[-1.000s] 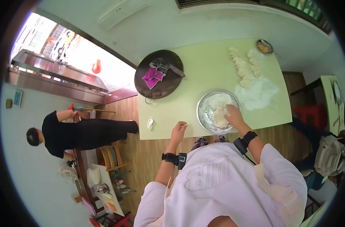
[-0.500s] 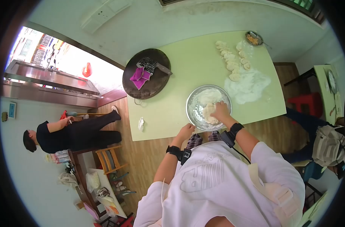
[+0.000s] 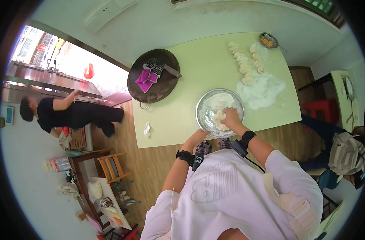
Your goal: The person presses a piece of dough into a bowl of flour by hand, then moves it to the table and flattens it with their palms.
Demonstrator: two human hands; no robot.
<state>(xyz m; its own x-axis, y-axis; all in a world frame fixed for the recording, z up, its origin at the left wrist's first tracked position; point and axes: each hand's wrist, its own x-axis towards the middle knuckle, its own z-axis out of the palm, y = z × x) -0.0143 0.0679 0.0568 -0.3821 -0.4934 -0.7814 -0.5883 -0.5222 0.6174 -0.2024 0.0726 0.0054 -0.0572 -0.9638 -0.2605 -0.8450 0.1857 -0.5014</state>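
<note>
A floured metal bowl (image 3: pixel 205 105) stands near the front edge of a pale green table (image 3: pixel 182 112). Inside it lies a lump of white dough (image 3: pixel 219 119). My right hand (image 3: pixel 231 117) presses down on the dough, fingers curled into it. My left hand (image 3: pixel 198 137) rests against the bowl's near rim, steadying it. Both wrists carry black bands.
A round dark board (image 3: pixel 153 82) with a cleaver and a purple cloth sits at the table's left. Dough pieces (image 3: pixel 244 64) and a flour patch (image 3: pixel 262 90) lie at the far right, beside a small dish (image 3: pixel 267 40). A person in black (image 3: pixel 70 114) stands at left. A red stool (image 3: pixel 326 110) stands at right.
My left hand has moved right from the table edge to the bowl's rim. My right hand keeps working the dough. The person in black has moved up and away.
</note>
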